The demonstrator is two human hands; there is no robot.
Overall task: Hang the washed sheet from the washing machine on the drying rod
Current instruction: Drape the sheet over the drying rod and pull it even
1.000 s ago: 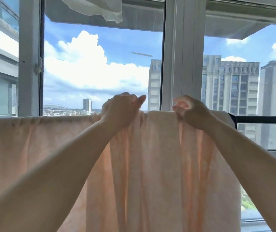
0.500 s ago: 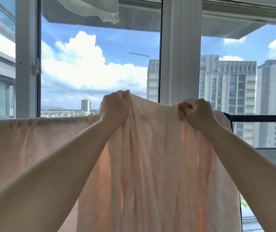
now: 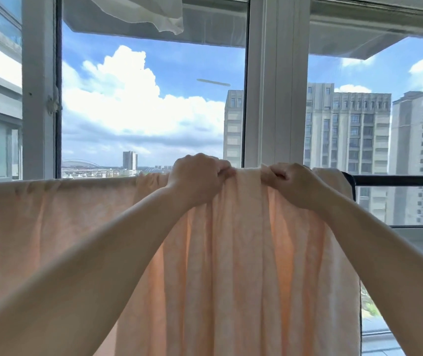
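A pale peach sheet (image 3: 243, 253) hangs over a dark horizontal drying rod (image 3: 397, 180) that runs across the lower part of a big window. The sheet drapes down from the rod in long soft folds and fills most of the lower view, reaching the left edge of the picture. Toward the left its top edge lies flat and straight along the rod; in the middle it is gathered into bunched pleats. Daylight glows through the cloth, warmer orange along some folds.

A person stands facing it with both bare arms stretched forward. The left hand (image 3: 197, 176) grips the top of the sheet at the rod, fingers curled over and closed on a bunch of cloth. The right hand (image 3: 291, 182) is just beside it, also closed tight on the top edge, knuckles up. A short span of gathered sheet shows between the 2 hands. To the right of the right hand the sheet ends in a rounded corner, and the bare black rod continues to the right edge.

Behind the sheet, a white window frame (image 3: 277, 86) splits the view into panes. Outside are blue sky, a large white cloud (image 3: 128, 98) and tall grey apartment blocks (image 3: 346, 150) on the right, with low distant buildings on the horizon at the left. A piece of white cloth (image 3: 153, 11) hangs down at the top of the picture.
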